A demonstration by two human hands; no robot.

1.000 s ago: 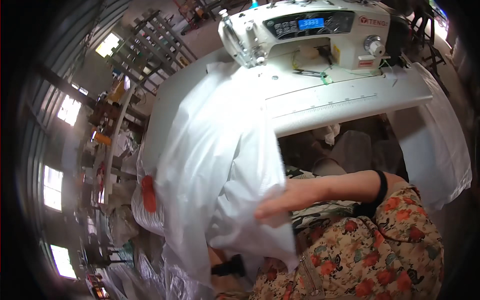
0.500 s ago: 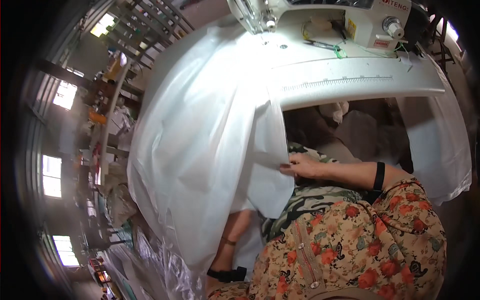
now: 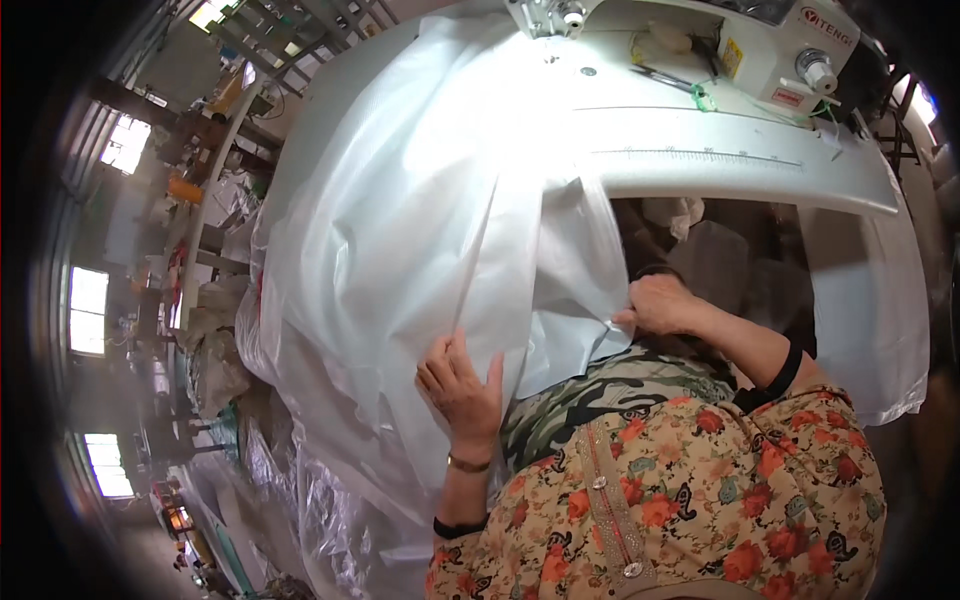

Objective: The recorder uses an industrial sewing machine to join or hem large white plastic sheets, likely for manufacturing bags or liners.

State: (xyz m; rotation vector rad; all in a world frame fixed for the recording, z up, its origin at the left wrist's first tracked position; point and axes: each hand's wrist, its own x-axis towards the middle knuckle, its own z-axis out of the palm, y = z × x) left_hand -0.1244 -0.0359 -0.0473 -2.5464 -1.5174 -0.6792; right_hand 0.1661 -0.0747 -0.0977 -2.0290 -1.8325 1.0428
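Observation:
A large sheet of white, slightly shiny fabric [image 3: 390, 250] drapes from the sewing machine bed [image 3: 730, 180] down over the table's front toward my lap. My left hand [image 3: 460, 385] lies on top of this fabric, thumb and fingers apart. At the fabric's right edge, my right hand [image 3: 660, 303] pinches it between thumb and curled fingers, and the cloth creases beside the grip. The sewing machine head [image 3: 550, 15] stands at the top, its needle area brightly lit, with the fabric's upper part close by on the left.
Dark tweezers or snips [image 3: 665, 80] with green thread [image 3: 704, 97] lie on the machine bed. A handwheel-like knob [image 3: 817, 70] is at upper right. More white cloth [image 3: 868, 310] hangs at the right. Crumpled clear plastic [image 3: 335, 520] lies at lower left.
My left hand has come out from beneath the fabric and now rests on top of it. My right hand has moved slightly right and up, drawing the fabric's edge along.

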